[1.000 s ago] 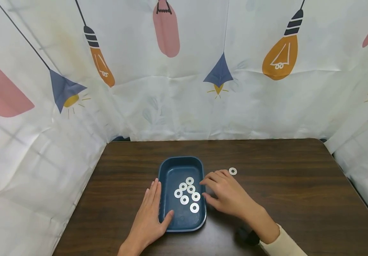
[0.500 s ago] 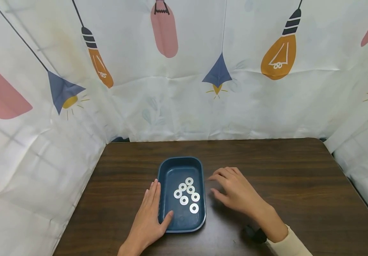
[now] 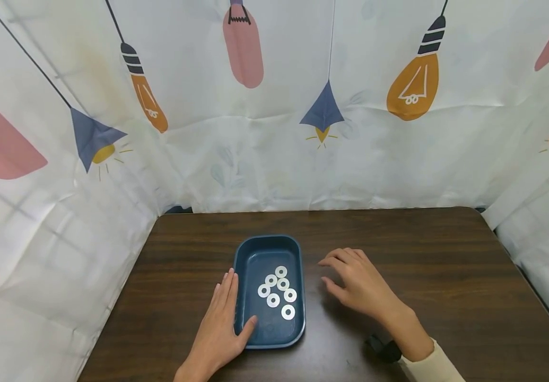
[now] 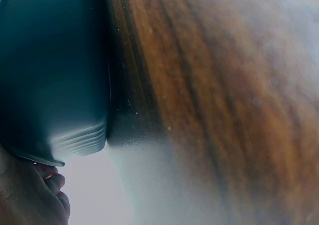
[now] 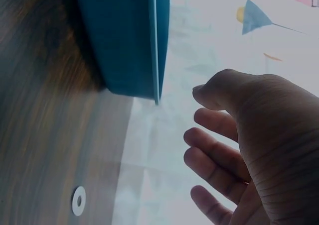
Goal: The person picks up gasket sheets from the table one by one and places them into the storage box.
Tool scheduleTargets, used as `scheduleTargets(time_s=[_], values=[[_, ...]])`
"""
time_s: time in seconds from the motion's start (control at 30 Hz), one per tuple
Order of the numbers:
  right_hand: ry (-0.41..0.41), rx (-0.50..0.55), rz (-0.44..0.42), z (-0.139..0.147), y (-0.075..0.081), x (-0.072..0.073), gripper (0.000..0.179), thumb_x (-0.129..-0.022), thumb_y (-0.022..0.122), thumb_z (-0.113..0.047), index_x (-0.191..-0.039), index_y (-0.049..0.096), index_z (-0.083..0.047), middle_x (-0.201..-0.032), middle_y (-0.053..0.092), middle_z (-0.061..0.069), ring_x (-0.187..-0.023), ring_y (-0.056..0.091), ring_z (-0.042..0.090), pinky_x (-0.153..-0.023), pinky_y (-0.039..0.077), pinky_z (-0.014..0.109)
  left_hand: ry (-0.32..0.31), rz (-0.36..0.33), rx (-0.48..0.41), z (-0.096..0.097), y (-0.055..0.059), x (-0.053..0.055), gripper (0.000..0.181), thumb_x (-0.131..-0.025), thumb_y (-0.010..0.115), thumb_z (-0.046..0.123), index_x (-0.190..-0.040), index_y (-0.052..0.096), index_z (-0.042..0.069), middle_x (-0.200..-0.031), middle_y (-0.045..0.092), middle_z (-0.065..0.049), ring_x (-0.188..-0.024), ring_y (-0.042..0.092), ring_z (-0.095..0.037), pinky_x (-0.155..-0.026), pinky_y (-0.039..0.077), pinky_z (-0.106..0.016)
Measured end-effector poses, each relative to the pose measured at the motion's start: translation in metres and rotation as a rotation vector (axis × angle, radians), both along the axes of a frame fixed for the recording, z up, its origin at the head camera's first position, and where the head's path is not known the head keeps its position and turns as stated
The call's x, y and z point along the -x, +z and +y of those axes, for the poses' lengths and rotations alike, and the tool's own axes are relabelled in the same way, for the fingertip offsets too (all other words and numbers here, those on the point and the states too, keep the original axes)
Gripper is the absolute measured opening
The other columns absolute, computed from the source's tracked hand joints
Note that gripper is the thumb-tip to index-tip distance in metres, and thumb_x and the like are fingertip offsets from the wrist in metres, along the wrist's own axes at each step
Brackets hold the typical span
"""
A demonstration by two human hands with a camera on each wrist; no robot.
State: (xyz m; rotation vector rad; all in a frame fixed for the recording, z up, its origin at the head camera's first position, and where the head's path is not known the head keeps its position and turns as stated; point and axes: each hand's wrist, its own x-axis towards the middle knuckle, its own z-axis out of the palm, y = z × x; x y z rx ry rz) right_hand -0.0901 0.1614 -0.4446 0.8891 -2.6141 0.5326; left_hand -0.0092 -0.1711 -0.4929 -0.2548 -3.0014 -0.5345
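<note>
A blue rectangular tray (image 3: 298,323) lies on the brown table, with several flat white washers (image 3: 273,300) spread over its floor. Along its left wall my left hand (image 3: 220,323) rests with straight fingers, the thumb over the near left part of the rim. In the left wrist view the tray's side (image 4: 55,70) fills the upper left. To the right of the tray, above the table, is my right hand (image 3: 362,286), fingers loosely bent and holding nothing. One more washer (image 5: 78,201) lies on the table in the right wrist view; in the head view the right hand hides it.
The dark wood table (image 3: 427,254) extends to both sides of the tray. A white curtain (image 3: 264,148) printed with lamps and bulbs hangs behind and at the sides. Under the right wrist sits a small black device (image 3: 383,349).
My right hand has moved right, away from the tray's right rim, and now covers the loose washer in the head view. The left hand and tray stay put; the head view shifts slightly.
</note>
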Motion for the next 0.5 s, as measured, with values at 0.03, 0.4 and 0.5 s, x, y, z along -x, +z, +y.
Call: scheduleTargets(time_s=[0.03,0.4,0.5], values=[[-0.003,-0.001,0.000,0.001,-0.001,0.000,0.032,-0.085,0.088,-0.024,-0.113,0.077,-0.013,-0.111,0.074,0.001,-0.105,0.069,0.022,-0.096,0.056,0.046,0.000,0.003,0.002,0.000,0.000,0.000,0.102,-0.091,0.076,0.047,-0.169,0.022,0.008,-0.180,0.018,-0.009,-0.165,0.025,-0.033,-0.125,-0.016,-0.011],[-0.012,0.012,-0.004,0.011,-0.006,0.005,0.033,-0.086,0.087,-0.022,-0.115,0.077,-0.012,-0.113,0.074,0.004,-0.102,0.071,0.023,-0.097,0.057,0.051,-0.009,0.028,-0.007,-0.001,-0.001,0.000,0.101,-0.091,0.076,0.044,-0.169,0.023,0.007,-0.179,0.021,-0.011,-0.164,0.027,-0.035,-0.125,-0.017,-0.010],[-0.014,0.027,-0.007,0.011,-0.007,0.005,0.032,-0.085,0.087,-0.021,-0.114,0.077,-0.012,-0.113,0.074,0.004,-0.101,0.071,0.023,-0.096,0.057,0.051,-0.011,0.020,-0.009,-0.001,-0.001,0.000,0.101,-0.092,0.076,0.044,-0.169,0.022,0.007,-0.179,0.020,-0.011,-0.164,0.027,-0.034,-0.124,-0.017,-0.009]])
